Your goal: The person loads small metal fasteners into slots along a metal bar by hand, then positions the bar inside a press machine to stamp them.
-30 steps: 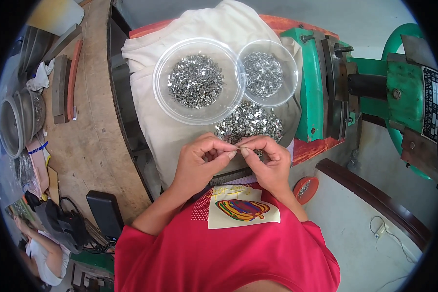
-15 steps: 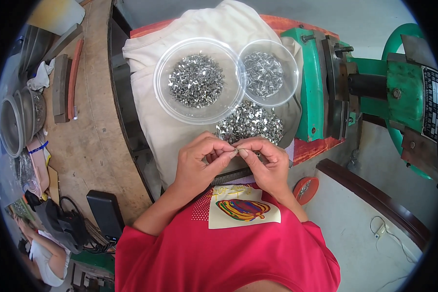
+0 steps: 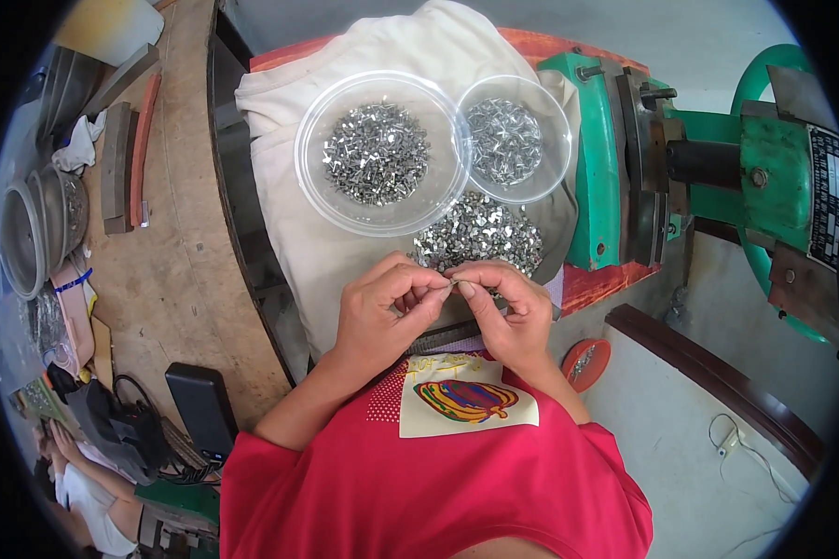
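Observation:
My left hand [image 3: 391,303] and my right hand [image 3: 506,307] meet fingertip to fingertip, each pinched closed. Between them is a tiny piece, mostly hidden by the fingers and too small to name. Just beyond the hands lies a loose pile of small shiny metal pieces [image 3: 485,233] on a beige cloth [image 3: 284,186]. A large clear round tub [image 3: 309,182] behind it holds many short metal pieces [image 3: 378,154]. To its right, a smaller clear tub [image 3: 557,140] contains thin silvery metal parts [image 3: 503,140].
A green vise-like machine [image 3: 592,177] stands at the right. An orange bowl [image 3: 587,365] with small parts sits lower right. On the left, a wooden bench [image 3: 191,252] carries metal bars [image 3: 116,168], stacked bowls [image 3: 28,233] and a black box [image 3: 201,410]. Another person [image 3: 93,503] works at lower left.
My hands stay almost in place, with only a slight shift of the pinched fingertips. The other person at lower left has moved their arms and body a little.

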`<state>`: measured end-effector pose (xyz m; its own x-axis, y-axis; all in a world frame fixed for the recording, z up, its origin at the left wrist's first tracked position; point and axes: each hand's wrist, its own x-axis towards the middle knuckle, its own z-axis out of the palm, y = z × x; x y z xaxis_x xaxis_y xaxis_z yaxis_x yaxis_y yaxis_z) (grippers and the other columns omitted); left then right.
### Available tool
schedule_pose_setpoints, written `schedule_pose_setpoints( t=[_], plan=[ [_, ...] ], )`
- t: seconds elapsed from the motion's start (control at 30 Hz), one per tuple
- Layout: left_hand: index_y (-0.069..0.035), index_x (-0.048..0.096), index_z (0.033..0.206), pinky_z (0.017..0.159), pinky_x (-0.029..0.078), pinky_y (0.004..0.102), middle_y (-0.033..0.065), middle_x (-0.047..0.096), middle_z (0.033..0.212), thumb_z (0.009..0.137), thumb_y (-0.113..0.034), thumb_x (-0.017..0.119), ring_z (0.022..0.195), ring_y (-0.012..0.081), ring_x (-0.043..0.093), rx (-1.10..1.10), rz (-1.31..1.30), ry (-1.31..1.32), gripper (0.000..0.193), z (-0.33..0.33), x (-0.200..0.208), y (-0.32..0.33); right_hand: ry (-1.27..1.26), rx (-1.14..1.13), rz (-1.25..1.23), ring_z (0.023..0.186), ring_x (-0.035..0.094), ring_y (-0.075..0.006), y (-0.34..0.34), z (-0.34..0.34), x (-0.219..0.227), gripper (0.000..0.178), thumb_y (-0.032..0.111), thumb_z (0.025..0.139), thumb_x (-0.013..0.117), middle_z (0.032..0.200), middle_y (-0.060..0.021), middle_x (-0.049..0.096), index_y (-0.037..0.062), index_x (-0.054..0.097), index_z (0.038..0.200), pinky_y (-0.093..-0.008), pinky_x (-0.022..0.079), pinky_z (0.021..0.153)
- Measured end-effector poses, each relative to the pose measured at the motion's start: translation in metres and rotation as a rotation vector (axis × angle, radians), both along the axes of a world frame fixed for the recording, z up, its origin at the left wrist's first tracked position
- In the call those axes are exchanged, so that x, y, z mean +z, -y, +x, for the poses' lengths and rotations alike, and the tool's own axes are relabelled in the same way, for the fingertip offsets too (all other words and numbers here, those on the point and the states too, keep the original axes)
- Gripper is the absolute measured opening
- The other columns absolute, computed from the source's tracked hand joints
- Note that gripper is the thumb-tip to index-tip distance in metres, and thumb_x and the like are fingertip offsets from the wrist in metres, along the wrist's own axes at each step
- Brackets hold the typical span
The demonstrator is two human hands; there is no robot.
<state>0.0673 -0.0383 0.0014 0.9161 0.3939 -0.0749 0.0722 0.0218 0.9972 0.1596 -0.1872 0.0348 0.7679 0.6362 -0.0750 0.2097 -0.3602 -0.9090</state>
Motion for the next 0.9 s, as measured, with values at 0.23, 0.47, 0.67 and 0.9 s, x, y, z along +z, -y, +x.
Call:
schedule_pose_setpoints(
  t=[0.23,0.47,0.67,0.9],
  plan=[
    [-0.002,0.072,0.094,0.053,0.046,0.0212,0.0027,0.063,0.081,0.084,0.0,0.074,0.06,0.0051,0.057,-0.004,0.007,-0.014,0.01,-0.0003,-0.0001,0.0003,0.142,0.028,0.004,0.084,0.071,-0.025,-0.0008,0.0003,-0.0041,0.014,-0.003,0.088,0.067,0.096,-0.0149,0.072,-0.001,0.071,0.1,-0.0319,0.056,0.073],
    [-0.002,0.072,0.095,0.054,0.045,0.0209,0.002,0.062,0.081,0.083,0.0,0.073,0.061,0.0045,0.056,-0.005,-0.025,-0.037,0.012,-0.0008,0.0,0.0002,0.162,0.033,0.015,0.084,0.071,-0.025,-0.0012,0.0005,-0.0047,0.015,-0.004,0.087,0.068,0.096,-0.015,0.072,-0.0012,0.07,0.101,-0.032,0.056,0.072],
    [-0.003,0.073,0.096,0.054,0.044,0.0205,0.0014,0.062,0.08,0.083,0.001,0.073,0.061,0.0043,0.054,-0.01,-0.027,-0.048,0.014,-0.001,-0.0006,0.0005,0.16,0.035,0.016,0.084,0.071,-0.0246,-0.0011,0.0009,-0.0042,0.015,-0.004,0.086,0.068,0.096,-0.0151,0.072,-0.0014,0.07,0.101,-0.0317,0.056,0.072],
    [-0.003,0.072,0.098,0.055,0.044,0.0209,0.0002,0.059,0.08,0.082,0.0,0.074,0.062,0.0041,0.053,-0.034,-0.044,-0.059,0.016,-0.0018,-0.0001,-0.0001,0.17,0.032,0.022,0.084,0.071,-0.0245,-0.0005,0.0004,-0.0045,0.015,-0.004,0.085,0.07,0.095,-0.0152,0.072,-0.0013,0.07,0.1,-0.0315,0.056,0.072]
  ],
)
